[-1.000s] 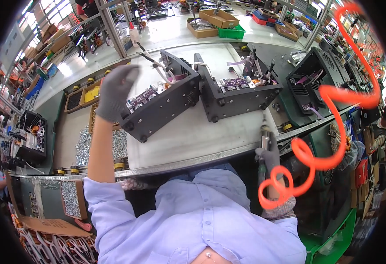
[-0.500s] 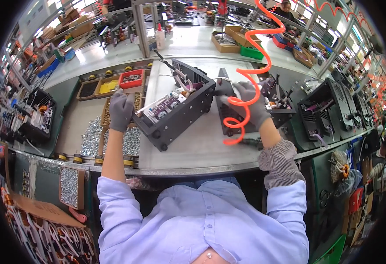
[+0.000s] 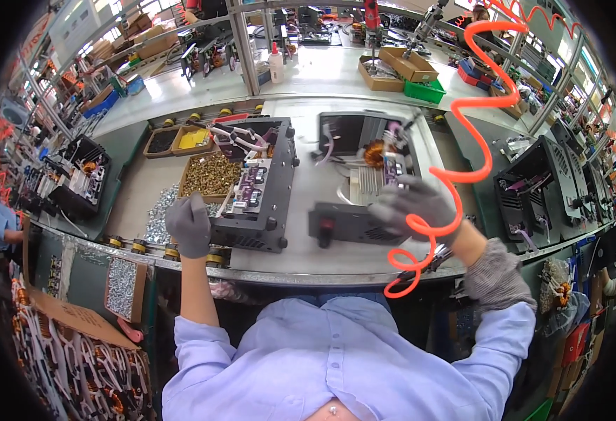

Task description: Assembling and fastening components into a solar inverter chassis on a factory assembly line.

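Two open-topped black metal cases with circuit parts inside lie side by side on the white board. My left hand (image 3: 189,224), in a grey glove, is closed against the near left end of the left case (image 3: 283,186); its fingertips and anything inside them are hidden. My right hand (image 3: 417,207), also gloved and somewhat blurred, grips the near panel of the right case (image 3: 350,223). That case is smeared by motion; a copper coil (image 3: 376,156) and a finned heat sink (image 3: 370,181) show inside. Below my right wrist is a dark tool (image 3: 436,259), partly hidden.
An orange coiled hose (image 3: 473,174) hangs across my right hand. Left of the cases are a box of brass-coloured fasteners (image 3: 210,174), loose silver screws (image 3: 159,214) and a box of yellow parts (image 3: 193,139). More black cases (image 3: 532,182) stand at the right.
Both cases have turned on the board, and the left one now stands nearly straight. My left hand has come nearer to me; my right hand has moved nearer and slightly right with its case.
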The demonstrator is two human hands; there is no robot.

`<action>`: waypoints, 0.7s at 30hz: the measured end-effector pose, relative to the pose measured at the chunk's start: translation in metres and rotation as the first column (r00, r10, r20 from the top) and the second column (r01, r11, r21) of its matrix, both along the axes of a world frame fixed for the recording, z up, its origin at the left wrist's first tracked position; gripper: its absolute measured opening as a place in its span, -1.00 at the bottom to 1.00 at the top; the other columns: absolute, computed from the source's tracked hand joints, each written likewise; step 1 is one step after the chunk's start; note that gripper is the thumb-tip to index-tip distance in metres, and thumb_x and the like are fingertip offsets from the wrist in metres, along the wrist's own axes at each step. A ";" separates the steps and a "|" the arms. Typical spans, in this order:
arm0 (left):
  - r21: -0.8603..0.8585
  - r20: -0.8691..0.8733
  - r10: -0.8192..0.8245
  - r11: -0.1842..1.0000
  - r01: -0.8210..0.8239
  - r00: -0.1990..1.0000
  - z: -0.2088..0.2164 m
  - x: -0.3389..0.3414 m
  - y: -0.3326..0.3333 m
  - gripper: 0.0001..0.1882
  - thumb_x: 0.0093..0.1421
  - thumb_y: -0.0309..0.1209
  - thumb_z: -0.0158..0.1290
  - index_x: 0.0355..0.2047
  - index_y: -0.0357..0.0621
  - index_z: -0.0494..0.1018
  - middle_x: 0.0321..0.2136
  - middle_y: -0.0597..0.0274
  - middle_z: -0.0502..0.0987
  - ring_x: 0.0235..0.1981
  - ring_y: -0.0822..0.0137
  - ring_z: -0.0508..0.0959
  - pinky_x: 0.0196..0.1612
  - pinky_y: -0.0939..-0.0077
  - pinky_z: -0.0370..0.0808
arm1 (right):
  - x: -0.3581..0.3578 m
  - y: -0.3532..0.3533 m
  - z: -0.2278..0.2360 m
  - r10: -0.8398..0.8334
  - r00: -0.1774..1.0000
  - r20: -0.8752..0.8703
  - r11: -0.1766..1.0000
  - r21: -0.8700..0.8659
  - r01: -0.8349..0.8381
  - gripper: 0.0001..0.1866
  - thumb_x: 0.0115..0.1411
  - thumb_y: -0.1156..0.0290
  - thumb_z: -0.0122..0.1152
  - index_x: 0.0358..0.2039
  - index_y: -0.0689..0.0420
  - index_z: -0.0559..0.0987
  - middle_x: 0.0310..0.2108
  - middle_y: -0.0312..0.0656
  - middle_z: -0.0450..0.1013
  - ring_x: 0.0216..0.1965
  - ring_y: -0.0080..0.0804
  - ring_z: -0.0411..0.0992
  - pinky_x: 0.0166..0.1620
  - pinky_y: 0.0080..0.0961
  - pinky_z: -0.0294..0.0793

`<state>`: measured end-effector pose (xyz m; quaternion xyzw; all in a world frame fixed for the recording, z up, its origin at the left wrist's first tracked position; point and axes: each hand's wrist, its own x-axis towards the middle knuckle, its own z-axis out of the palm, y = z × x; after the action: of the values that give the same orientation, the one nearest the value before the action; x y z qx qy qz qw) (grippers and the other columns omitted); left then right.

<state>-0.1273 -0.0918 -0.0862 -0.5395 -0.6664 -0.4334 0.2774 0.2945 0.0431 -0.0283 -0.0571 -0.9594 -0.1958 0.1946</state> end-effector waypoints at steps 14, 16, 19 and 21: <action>0.193 0.926 -0.353 0.133 0.972 -0.135 0.063 0.196 -0.010 -0.57 0.18 -0.30 0.13 0.01 -0.19 0.37 -0.17 0.17 0.53 -0.14 0.29 0.53 -0.09 0.44 0.47 | 0.097 -0.037 -0.091 -0.623 0.768 0.150 0.645 -0.456 0.613 -0.37 -0.19 0.56 0.15 0.03 0.08 0.43 -0.12 -0.02 0.40 -0.03 0.01 0.34 0.07 -0.15 0.32; 0.078 0.714 -0.696 -0.018 0.997 -0.068 0.064 0.204 -0.010 -0.54 0.18 -0.37 0.12 0.08 -0.16 0.35 0.01 0.14 0.44 -0.08 0.30 0.49 -0.02 0.39 0.44 | 0.103 -0.023 -0.107 -0.768 0.626 0.132 0.460 -0.566 0.684 -0.43 -0.16 0.53 0.21 -0.02 0.09 0.45 -0.17 0.01 0.41 -0.09 0.03 0.36 -0.03 -0.16 0.38; 0.042 0.385 -0.876 0.332 0.942 0.291 0.074 0.169 -0.010 -0.65 0.17 -0.42 0.10 -0.01 -0.16 0.42 -0.05 0.13 0.47 -0.05 0.33 0.49 -0.02 0.42 0.44 | 0.119 -0.022 -0.114 -0.764 0.643 0.047 0.521 -0.542 0.659 -0.51 -0.13 0.48 0.29 -0.09 0.10 0.48 -0.26 -0.01 0.42 -0.19 0.05 0.39 -0.17 -0.12 0.41; 0.308 0.365 -0.817 0.559 0.770 0.447 0.067 0.131 -0.006 -0.74 0.18 -0.49 0.05 -0.09 -0.18 0.45 -0.12 0.15 0.50 -0.11 0.36 0.50 -0.06 0.50 0.45 | 0.124 -0.029 -0.108 -0.789 0.611 -0.069 0.532 -0.573 0.623 -0.54 -0.14 0.56 0.26 -0.12 0.14 0.49 -0.25 0.01 0.43 -0.19 0.05 0.41 -0.15 -0.18 0.42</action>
<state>0.0033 -0.0981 -0.0187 -0.6514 -0.3599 -0.6601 -0.1018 0.4187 0.0141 -0.1364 -0.5244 -0.8204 0.0064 0.2278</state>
